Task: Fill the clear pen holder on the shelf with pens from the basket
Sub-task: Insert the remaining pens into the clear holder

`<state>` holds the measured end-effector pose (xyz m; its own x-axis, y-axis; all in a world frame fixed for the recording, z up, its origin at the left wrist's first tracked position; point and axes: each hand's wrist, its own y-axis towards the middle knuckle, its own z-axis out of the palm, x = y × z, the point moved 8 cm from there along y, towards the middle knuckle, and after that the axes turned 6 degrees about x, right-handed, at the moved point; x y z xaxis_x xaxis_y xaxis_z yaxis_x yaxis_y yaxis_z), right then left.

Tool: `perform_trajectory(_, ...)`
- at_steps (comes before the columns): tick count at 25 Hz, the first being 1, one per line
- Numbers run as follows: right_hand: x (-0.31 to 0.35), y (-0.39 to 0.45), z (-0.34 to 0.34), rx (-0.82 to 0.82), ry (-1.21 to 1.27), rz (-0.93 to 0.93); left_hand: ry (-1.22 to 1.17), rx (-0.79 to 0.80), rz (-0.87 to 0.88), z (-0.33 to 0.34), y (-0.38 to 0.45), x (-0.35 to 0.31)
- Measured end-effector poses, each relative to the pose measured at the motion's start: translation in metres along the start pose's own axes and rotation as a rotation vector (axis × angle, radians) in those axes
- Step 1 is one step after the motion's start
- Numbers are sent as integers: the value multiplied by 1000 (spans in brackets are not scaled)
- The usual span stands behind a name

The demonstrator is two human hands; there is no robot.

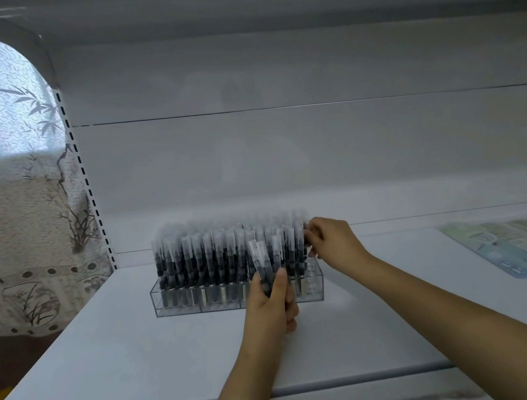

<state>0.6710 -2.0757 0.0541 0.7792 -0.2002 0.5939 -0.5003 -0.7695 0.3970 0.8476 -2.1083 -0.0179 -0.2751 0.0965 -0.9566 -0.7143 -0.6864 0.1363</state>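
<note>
**Holder nearly packed, both hands at its right end**

The clear pen holder [200,301] sits on the white shelf [110,354], toward the back and a touch left of centre, and it's crammed: rows of dark pens [204,261] with frosted caps stand upright across almost its whole width. Only the far right end of the holder shows bare slots.

In front of the holder, toward its right half, the left hand [272,306] is wrapped around a small bundle of spare pens [265,262], fingers and thumb curled tight on the barrels, caps fanning upward and overlapping the standing rows behind.

The right hand [331,241] is up at the holder's right end, reaching in from the right at cap height. Its fingers are bent and pressed against the last column of pens; it looks like a pinch on one pen there, though blur hides exactly which.

Right of the holder, well apart from it, a pale green printed sheet [512,249] lies flat on the same shelf. Left of the holder, beyond the slotted shelf upright [90,194], hangs a curtain [18,187] with a bamboo pattern.
</note>
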Motion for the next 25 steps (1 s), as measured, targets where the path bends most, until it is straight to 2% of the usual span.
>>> perform_trajectory(2,-9,1,7,43,-99,33,17,-3,0,0,-1,0)
perform_trajectory(4,-7,-5,1,12,-129,71,51,-9,16,-1,-2,-1)
perform_trajectory(7,16,-40,-38,-316,-74,51,75,-1,53,-1,-2,-4)
perform_trajectory(8,29,-53,-45,-362,-36,8,72,2,66,-1,-2,-5)
perform_trajectory(12,74,-72,-18,-83,13,-142,77,12,103,0,-2,-8)
perform_trajectory(15,74,-67,-11,-51,121,-126,98,17,104,1,-4,-10)
perform_trajectory(17,69,-64,-19,-86,319,-77,84,2,97,1,-3,-9)
perform_trajectory(20,62,-64,-57,-325,551,-58,87,-13,70,-3,-1,-4)
perform_trajectory(22,60,-62,-79,-445,492,-79,115,-19,49,-5,0,-1)
perform_trajectory(25,52,-51,-80,-412,409,-105,75,-16,23,-4,0,1)
